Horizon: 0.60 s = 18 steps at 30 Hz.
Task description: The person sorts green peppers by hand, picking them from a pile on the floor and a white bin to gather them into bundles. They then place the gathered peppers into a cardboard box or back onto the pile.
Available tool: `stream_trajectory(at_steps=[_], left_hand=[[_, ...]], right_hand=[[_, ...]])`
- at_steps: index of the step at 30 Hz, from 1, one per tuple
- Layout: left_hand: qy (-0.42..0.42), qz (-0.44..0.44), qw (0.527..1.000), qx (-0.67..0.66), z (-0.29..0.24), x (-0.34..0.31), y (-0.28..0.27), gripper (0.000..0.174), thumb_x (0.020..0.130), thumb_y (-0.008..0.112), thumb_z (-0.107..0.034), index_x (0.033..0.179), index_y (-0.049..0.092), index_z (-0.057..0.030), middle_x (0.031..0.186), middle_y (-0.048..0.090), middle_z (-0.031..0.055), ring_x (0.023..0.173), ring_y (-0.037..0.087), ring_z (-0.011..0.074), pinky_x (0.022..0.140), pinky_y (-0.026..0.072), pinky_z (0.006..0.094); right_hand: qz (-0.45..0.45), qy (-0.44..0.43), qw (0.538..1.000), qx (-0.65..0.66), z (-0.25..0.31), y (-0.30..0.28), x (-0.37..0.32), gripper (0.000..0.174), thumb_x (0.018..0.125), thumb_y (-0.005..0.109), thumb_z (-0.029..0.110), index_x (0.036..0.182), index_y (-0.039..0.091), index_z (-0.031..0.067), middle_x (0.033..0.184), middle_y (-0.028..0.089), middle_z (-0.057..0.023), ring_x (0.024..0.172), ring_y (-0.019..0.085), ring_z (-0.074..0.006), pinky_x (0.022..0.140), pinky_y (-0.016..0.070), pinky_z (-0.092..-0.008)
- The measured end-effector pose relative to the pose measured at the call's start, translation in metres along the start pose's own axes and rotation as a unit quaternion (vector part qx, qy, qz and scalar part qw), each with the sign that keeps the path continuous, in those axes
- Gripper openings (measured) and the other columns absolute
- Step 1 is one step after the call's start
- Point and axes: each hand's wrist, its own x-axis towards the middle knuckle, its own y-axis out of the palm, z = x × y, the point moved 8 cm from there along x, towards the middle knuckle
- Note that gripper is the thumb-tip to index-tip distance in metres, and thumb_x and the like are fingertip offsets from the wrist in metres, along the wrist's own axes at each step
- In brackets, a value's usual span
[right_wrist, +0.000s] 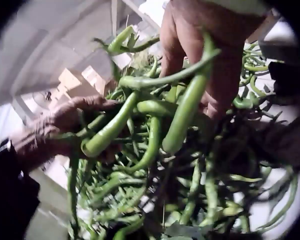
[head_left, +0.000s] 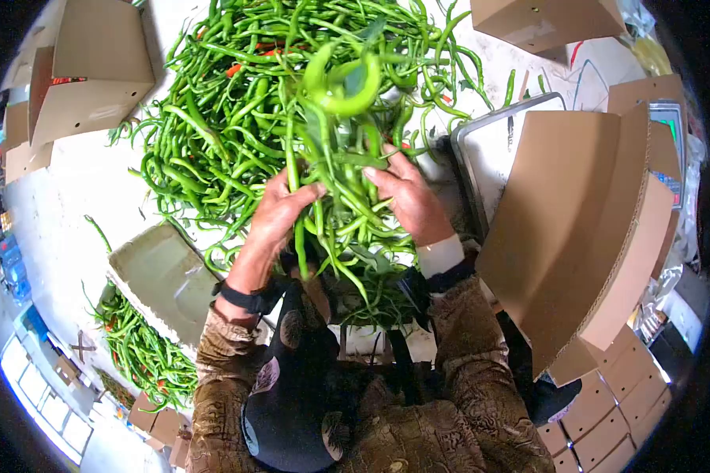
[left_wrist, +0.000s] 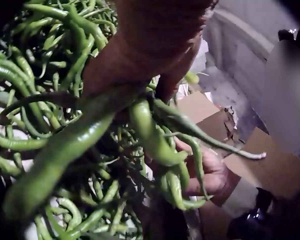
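Observation:
Over the near edge of a big heap of green chili peppers (head_left: pixel 221 134), both hands hold a loose bunch of long green chili peppers (head_left: pixel 339 185) between them. The left hand (head_left: pixel 280 211) grips the bunch from the left, thumb across the stems. Peppers stick out below the left hand (left_wrist: pixel 150 45) in its wrist view. From the other side the right hand (head_left: pixel 412 203) holds peppers with thumb and fingers. In its wrist view several peppers (right_wrist: pixel 187 112) hang from the right hand (right_wrist: pixel 205 42). A blurred curved pepper (head_left: pixel 343 87) shows above the bunch.
An open cardboard box (head_left: pixel 552 205) stands at the right, by a scale display (head_left: pixel 670 130) and a white-topped tray (head_left: pixel 489 142). A pale, shallow tub (head_left: pixel 162 268) lies at the left, near more peppers (head_left: pixel 146 347). Cardboard boxes (head_left: pixel 102 71) stand at the far corners.

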Motion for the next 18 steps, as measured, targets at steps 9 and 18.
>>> stream_trajectory(at_steps=[9, 18], left_hand=[[-0.032, -0.085, 0.979, -0.181, 0.066, 0.004, -0.011, 0.047, 0.081, 0.06, -0.003, 0.126, 0.049, 0.0026, 0.098, 0.062, 0.0083, 0.079, 0.06, 0.0173, 0.071, 0.0521, 0.0288], [-0.02, -0.029, 0.998, 0.048, 0.039, -0.021, 0.01, 0.035, 0.078, 0.061, -0.006, 0.112, 0.057, 0.0023, 0.088, 0.063, 0.0048, 0.076, 0.058, 0.0123, 0.067, 0.0466, 0.026]], right_hand=[[-0.072, 0.028, 0.996, -0.041, -0.032, -0.025, -0.008, 0.053, 0.087, 0.064, 0.014, 0.135, 0.044, 0.0027, 0.102, 0.063, -0.0068, 0.089, 0.059, -0.0126, 0.076, 0.0489, -0.028], [0.01, -0.03, 0.995, -0.092, 0.018, 0.003, -0.051, 0.051, 0.087, 0.063, 0.023, 0.133, 0.049, 0.0086, 0.11, 0.062, -0.0018, 0.096, 0.06, -0.0115, 0.076, 0.0457, -0.026]])
